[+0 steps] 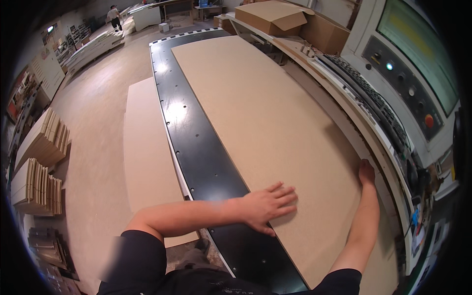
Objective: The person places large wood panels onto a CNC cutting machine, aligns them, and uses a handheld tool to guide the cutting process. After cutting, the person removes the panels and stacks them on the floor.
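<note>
A large tan fibreboard sheet [275, 123] lies lengthwise on a dark machine table [196, 132] with small holes along it. My left hand [269, 206] rests flat on the sheet near its left edge, fingers spread, nothing held. Further right, my right hand [366, 173] is closed at the sheet's right edge, its fingers curled and partly hidden there. A strip of the dark table shows along the left of the sheet.
A control panel [403, 78] with a screen and red button stands at right, beside a cluttered side ledge. Cardboard boxes [275, 17] sit at the far right. Another pale sheet [147, 147] lies lower left of the table. Stacked panels [37, 187] stand left; a person [114, 18] is far off.
</note>
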Action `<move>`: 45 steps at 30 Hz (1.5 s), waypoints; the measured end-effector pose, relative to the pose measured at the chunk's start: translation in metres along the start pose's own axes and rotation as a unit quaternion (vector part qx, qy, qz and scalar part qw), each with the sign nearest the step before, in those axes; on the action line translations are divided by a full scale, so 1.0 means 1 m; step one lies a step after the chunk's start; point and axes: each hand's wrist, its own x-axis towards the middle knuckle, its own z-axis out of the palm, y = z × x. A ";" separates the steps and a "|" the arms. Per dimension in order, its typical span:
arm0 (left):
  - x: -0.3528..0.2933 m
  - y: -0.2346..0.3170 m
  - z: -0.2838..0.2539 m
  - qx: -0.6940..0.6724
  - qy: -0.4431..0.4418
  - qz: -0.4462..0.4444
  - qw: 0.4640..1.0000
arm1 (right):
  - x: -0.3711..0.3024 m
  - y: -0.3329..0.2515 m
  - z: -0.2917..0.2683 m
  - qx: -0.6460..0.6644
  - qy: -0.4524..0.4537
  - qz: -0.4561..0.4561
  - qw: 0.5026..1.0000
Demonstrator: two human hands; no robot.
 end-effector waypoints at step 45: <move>0.033 -0.011 -0.011 0.136 -0.063 0.068 0.986 | -0.565 0.151 -0.074 -0.022 0.303 0.208 0.930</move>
